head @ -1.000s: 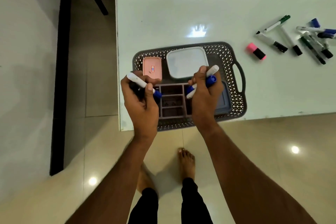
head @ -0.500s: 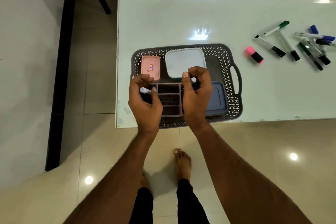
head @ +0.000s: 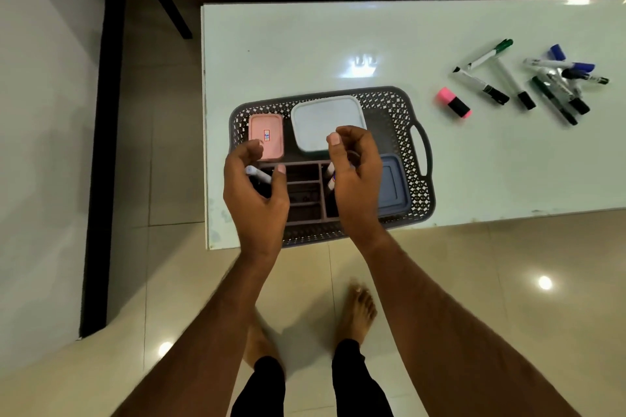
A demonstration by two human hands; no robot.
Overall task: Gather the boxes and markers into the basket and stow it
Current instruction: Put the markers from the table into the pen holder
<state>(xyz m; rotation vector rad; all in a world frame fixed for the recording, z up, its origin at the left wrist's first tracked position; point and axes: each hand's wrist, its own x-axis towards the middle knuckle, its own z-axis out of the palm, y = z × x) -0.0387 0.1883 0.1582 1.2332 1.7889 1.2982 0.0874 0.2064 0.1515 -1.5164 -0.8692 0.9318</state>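
Observation:
A dark grey lattice basket (head: 399, 105) sits at the table's near left edge. It holds a pink box (head: 266, 135), a white box (head: 327, 118), a blue-grey box (head: 393, 186) and a dark divided organizer (head: 303, 186). My left hand (head: 254, 200) hovers over the organizer's left compartment with its fingers apart, and a white marker (head: 258, 175) leans there under it. Over the right compartment my right hand (head: 355, 176) is spread, with two markers (head: 330, 176) standing below it. Several loose markers (head: 562, 85) and a pink highlighter (head: 453, 102) lie on the table at the far right.
The pale glass table (head: 305, 44) ends just left of the basket, and the basket's near edge overhangs its front edge. A green-capped marker (head: 487, 56) and a black-capped one (head: 481, 85) lie apart from the pile. My bare feet stand on the tiled floor (head: 508, 281) below.
Both hands brought their markers down into the organizer's compartments and spread their fingers. The markers now rest in the organizer.

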